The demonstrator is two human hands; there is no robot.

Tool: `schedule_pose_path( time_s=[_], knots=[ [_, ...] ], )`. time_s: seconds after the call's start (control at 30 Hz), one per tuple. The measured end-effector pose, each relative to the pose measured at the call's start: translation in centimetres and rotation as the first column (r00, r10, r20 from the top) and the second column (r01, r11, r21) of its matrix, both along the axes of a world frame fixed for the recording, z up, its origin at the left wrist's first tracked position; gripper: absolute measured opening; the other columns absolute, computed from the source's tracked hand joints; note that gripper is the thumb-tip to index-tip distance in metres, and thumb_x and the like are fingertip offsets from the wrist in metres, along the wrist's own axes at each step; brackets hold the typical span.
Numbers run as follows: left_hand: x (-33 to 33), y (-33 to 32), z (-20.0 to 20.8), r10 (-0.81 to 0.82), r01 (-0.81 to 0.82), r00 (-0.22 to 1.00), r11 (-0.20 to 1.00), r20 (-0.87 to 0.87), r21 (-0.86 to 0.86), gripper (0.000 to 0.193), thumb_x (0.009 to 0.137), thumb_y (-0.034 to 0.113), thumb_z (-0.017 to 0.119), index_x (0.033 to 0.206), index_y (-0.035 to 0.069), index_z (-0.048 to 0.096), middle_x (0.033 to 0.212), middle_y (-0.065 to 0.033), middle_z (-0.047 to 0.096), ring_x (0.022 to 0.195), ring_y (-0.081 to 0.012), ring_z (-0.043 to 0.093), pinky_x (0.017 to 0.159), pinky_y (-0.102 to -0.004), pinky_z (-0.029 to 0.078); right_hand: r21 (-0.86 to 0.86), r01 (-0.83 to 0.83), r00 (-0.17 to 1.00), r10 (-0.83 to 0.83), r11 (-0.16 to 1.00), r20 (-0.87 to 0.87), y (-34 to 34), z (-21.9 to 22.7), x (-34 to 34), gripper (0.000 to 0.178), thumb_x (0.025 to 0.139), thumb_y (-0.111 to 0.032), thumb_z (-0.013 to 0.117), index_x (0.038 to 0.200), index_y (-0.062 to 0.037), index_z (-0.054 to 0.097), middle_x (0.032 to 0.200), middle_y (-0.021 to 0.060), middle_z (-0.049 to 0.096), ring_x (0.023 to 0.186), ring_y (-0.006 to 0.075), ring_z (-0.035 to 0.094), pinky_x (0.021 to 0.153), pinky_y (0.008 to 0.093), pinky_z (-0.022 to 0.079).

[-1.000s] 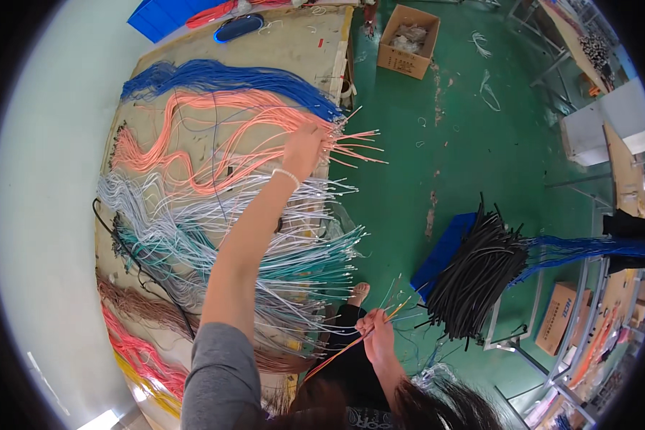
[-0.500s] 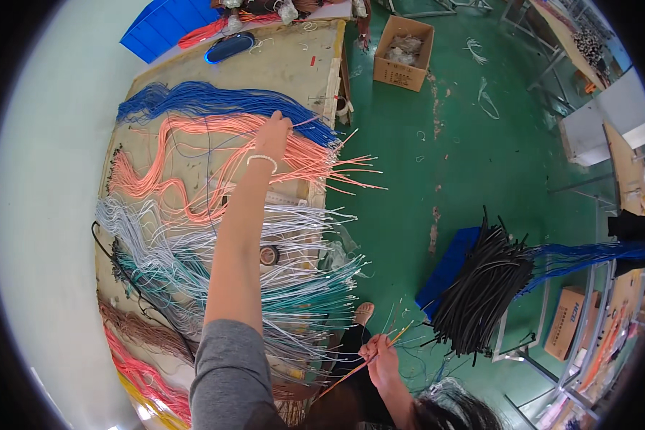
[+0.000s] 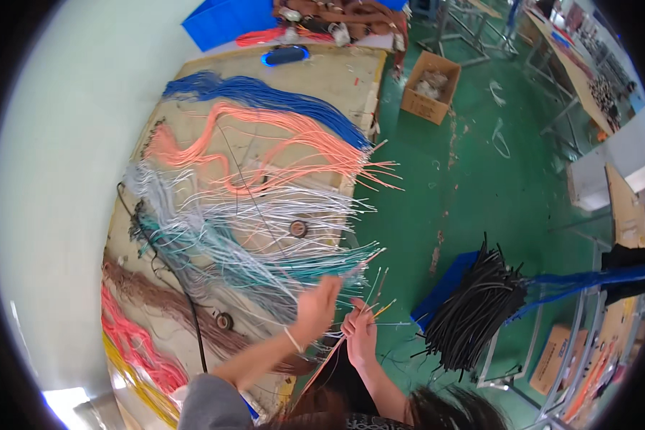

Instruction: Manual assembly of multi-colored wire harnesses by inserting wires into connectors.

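My left hand (image 3: 317,309) is closed over the ends of the teal and white wires, near the right edge of the table. A thin wire end (image 3: 360,266), pinkish at the tip, sticks out of its fingers. Just right of it, my right hand (image 3: 360,331) grips a small bunch of wires (image 3: 381,309) in several colours, among them yellow and orange. Bundles of blue wires (image 3: 272,99), orange wires (image 3: 218,147), white wires (image 3: 279,208) and teal wires (image 3: 322,261) lie across the table, their ends hanging past its edge.
Brown wires (image 3: 147,294), pink wires (image 3: 132,322) and yellow wires (image 3: 132,380) lie nearer on the table (image 3: 337,75). Two tape rolls sit among the bundles, one roll (image 3: 298,228) on white wires. Black tubes (image 3: 473,308) fill a blue bin at right. A cardboard box (image 3: 428,107) stands on the floor.
My left hand has come back from the blue and orange bundles to beside my right hand, with a wire in it. My right hand, still gripping its bunch, is slightly higher. The view has shifted.
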State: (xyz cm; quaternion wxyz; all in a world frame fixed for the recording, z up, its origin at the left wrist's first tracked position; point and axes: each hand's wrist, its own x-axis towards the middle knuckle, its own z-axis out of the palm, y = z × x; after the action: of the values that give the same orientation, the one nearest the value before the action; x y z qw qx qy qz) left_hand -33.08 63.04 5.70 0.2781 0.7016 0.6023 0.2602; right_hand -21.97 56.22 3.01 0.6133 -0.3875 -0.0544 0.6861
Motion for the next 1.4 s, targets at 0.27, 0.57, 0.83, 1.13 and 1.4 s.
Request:
schedule_pose_path(
  time_s=[0.27, 0.57, 0.83, 1.13, 1.4],
  knots=[
    [0.2, -12.9, 1.6, 0.182, -0.183, 0.982, 0.983, -0.052, -0.017, 0.016, 0.090, 0.009, 0.052, 0.105, 0.002, 0.050, 0.086, -0.0208, 0.062, 0.076, -0.0417, 0.060, 0.063, -0.0490, 0.046, -0.007, -0.291, 0.770, 0.238, 0.957, 0.592, -4.4, 2.9, -2.7, 0.027, 0.100, -0.025, 0.046, 0.095, -0.0016, 0.058, 0.089, 0.0035, 0.060, 0.079, 0.0100, 0.054, 0.072, 0.0246, 0.044],
    [1.2, -27.2, 1.8, 0.264, -0.337, 0.932, 0.885, 0.250, 0.321, 0.017, 0.088, 0.005, 0.053, 0.104, 0.000, 0.056, 0.091, -0.0210, 0.056, 0.086, -0.0402, 0.055, 0.075, -0.0425, 0.046, 0.260, 0.066, 0.939, 0.028, 0.963, -0.342, -12.6, 0.9, -1.7, 0.035, 0.100, -0.039, 0.041, 0.079, -0.0114, 0.044, 0.059, -0.0029, 0.029, 0.053, 0.0108, 0.031, 0.054, 0.0257, 0.035],
    [-1.1, -28.1, 2.2, 0.200, -0.341, 0.870, 0.905, 0.451, 0.256, 0.011, 0.084, -0.005, 0.052, 0.094, -0.001, 0.054, 0.087, -0.0200, 0.057, 0.082, -0.0377, 0.058, 0.072, -0.0389, 0.048, 0.139, 0.045, 0.957, -0.003, 0.989, -0.289, -15.0, 4.7, -4.0, 0.037, 0.103, -0.039, 0.032, 0.081, -0.0104, 0.040, 0.057, -0.0027, 0.021, 0.049, 0.0103, 0.019, 0.046, 0.0266, 0.021],
    [-4.0, -28.1, 3.8, 0.000, -0.091, 0.969, 0.929, 0.245, 0.358, 0.011, 0.082, -0.004, 0.059, 0.093, -0.001, 0.061, 0.085, -0.0124, 0.061, 0.076, -0.0248, 0.061, 0.071, -0.0314, 0.049, 0.108, 0.016, 0.942, 0.021, 0.994, -0.334, -14.5, 4.6, -3.8, 0.036, 0.101, -0.041, 0.034, 0.083, -0.0108, 0.043, 0.058, -0.0027, 0.022, 0.051, 0.0101, 0.019, 0.047, 0.0270, 0.021],
    [-4.1, -26.5, 3.9, 0.279, -0.332, 0.568, 0.939, 0.774, -0.094, 0.007, 0.088, 0.006, 0.063, 0.090, 0.000, 0.062, 0.086, -0.0012, 0.063, 0.077, -0.0058, 0.055, 0.070, -0.0202, 0.044, 0.340, -0.346, 0.874, 0.168, 0.875, 0.457, -17.5, 4.9, -5.9, 0.028, 0.102, -0.029, 0.040, 0.093, -0.0054, 0.052, 0.067, 0.0003, 0.039, 0.061, 0.0102, 0.041, 0.058, 0.0254, 0.035]
  ],
)
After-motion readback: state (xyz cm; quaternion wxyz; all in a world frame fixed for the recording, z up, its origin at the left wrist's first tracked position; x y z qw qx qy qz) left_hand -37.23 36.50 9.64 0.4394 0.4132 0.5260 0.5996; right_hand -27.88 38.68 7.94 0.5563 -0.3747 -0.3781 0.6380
